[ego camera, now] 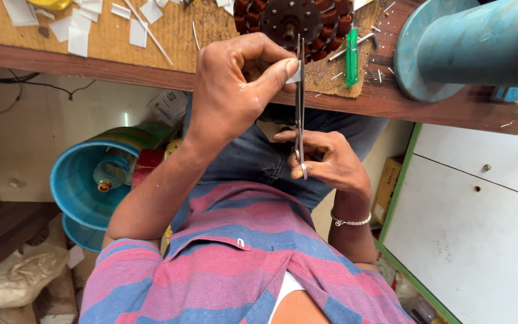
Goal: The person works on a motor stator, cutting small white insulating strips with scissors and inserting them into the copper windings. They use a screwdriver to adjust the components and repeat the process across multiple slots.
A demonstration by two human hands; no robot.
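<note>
the left hand (232, 90) pinches a small white paper piece (294, 77) between thumb and forefinger, just in front of the workbench (151, 69) edge. most of the piece is hidden behind the thumb, so its shape is hard to tell. the right hand (325, 159) sits lower, fingers curled closed through the handles of a pair of scissors (300, 108); the blades point up toward the bench edge and meet the paper piece, seen edge-on as a thin line, so whether they are parted cannot be told. a bead bracelet (350, 222) circles the right wrist.

on the bench, near its front edge, lies a round copper-wound motor part (292, 21), cut off by the top of the view. a green screwdriver (352, 57) lies just right of it, and white paper strips (79, 30) are scattered toward the left end. a large teal spool (469, 48) rests at the right end, partly out of frame.

below the bench on the left, a blue bucket (82, 180) lies on its side with a clear plastic bottle (110, 171) in its mouth; what lies deeper inside is hidden.
</note>
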